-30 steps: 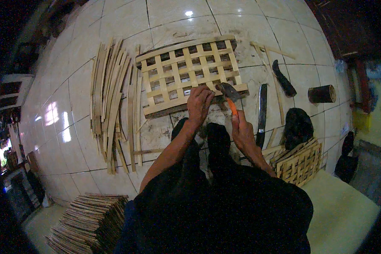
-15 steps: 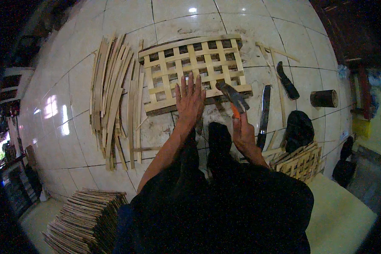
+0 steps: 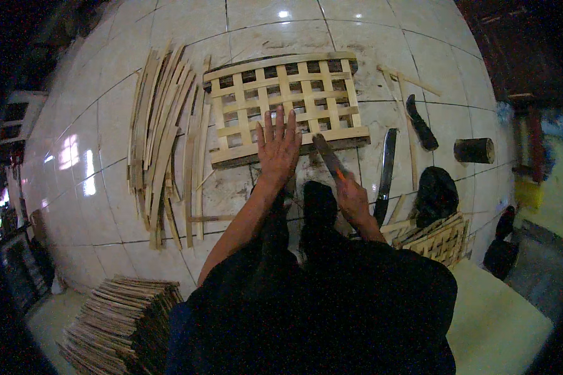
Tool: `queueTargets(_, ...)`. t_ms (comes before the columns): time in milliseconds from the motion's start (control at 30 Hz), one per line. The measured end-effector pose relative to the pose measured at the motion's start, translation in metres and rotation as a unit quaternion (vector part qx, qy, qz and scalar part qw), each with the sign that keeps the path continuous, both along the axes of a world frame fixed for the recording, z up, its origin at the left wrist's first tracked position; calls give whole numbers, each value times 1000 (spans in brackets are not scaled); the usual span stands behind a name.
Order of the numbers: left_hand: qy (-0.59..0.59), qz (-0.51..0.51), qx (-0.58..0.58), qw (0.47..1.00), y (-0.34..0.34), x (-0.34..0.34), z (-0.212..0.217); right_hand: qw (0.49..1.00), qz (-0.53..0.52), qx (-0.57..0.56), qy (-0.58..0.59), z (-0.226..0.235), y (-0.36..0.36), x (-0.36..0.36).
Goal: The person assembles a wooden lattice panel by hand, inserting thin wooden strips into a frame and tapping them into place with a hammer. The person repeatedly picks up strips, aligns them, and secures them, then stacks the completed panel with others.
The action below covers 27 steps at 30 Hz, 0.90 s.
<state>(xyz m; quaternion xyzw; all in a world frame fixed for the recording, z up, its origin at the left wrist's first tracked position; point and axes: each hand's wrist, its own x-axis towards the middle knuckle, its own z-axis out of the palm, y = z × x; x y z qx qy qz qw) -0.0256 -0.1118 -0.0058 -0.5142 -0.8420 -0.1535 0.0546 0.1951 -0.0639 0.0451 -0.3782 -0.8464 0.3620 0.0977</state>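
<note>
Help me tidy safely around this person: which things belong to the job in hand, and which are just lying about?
In the job:
wooden lattice, left hand over its near edge
orange-handled tool, in the right hand
loose strips, probably

Apparently lying about:
long knife
dark cylinder
curved dark piece

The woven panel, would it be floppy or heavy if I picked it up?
The woven panel would probably stay fairly stiff, since thicker-looking bars run along its near and far edges. It may be light for its size, with so many gaps showing.

Glossy pale tile floor [image 3: 81, 215] with bright reflections [image 3: 69, 152] at left, yellowish wall [image 3: 558, 181] at right
</note>
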Motion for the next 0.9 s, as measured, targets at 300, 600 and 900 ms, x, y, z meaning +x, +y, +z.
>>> queueTargets(300, -44, -2, -10, 999, -1, 1, 10, 999, -31, 21, -2, 13, 5, -11)
queueTargets(600, 1, 10, -6, 1000, 1, 0, -5, 998, -20, 61, -5, 14, -1, -10)
queueTargets(900, 70, 0, -84, 994, 5, 2, -4, 979, -196, 9, -60, -36, 3, 23)
